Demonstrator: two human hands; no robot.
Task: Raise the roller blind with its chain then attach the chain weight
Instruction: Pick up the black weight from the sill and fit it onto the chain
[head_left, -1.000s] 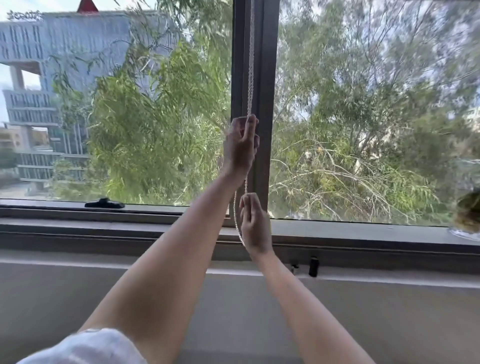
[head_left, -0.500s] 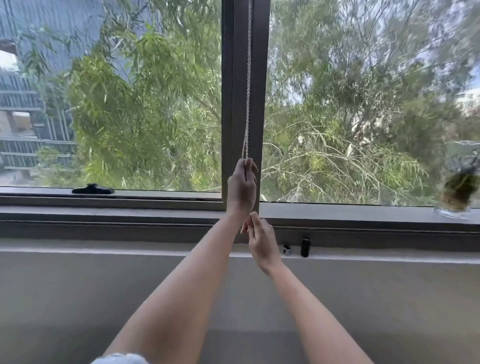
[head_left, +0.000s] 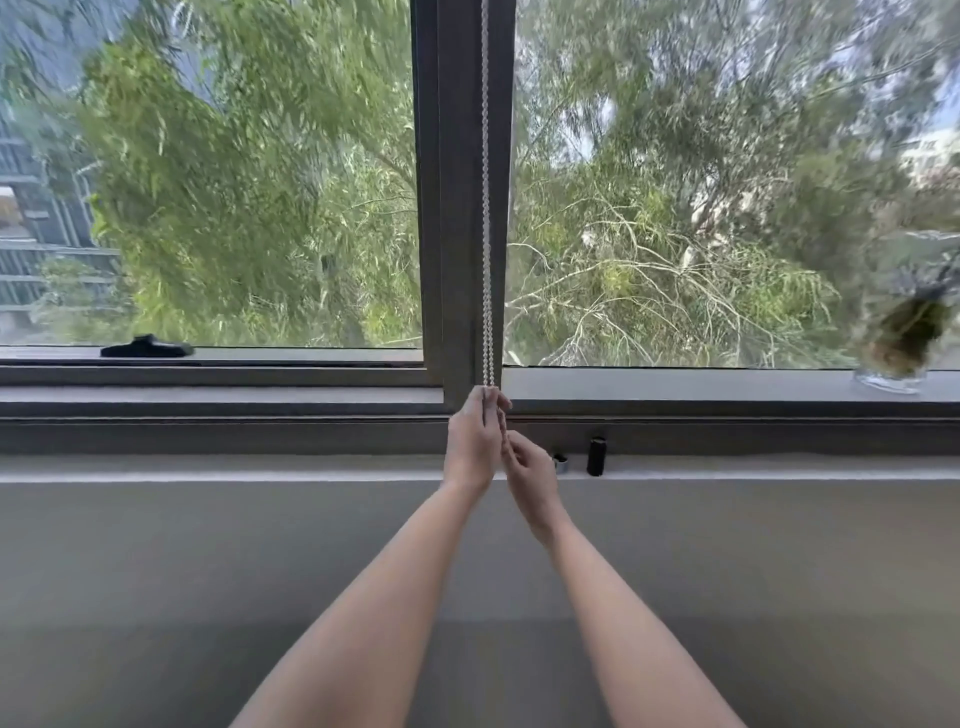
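A white bead chain (head_left: 486, 208) hangs taut down the dark centre post of the window (head_left: 457, 208). My left hand (head_left: 474, 441) is closed on the chain at sill height, the chain entering its fingers from above. My right hand (head_left: 530, 475) sits just below and to the right, fingers pinched on the chain's lower part. The roller blind is out of view above the frame. A small black cylinder (head_left: 596, 456) and a small silvery piece (head_left: 560, 462) stand on the ledge right of my hands.
A black window handle (head_left: 147, 347) lies on the left sill. A glass vase with a plant (head_left: 901, 343) stands on the right sill. Below the ledge (head_left: 208, 473) is a plain grey wall. Trees and a building show through the glass.
My left hand has pulled the chain down from mid-window to sill level. My right hand stayed just beneath it. The camera tilted down.
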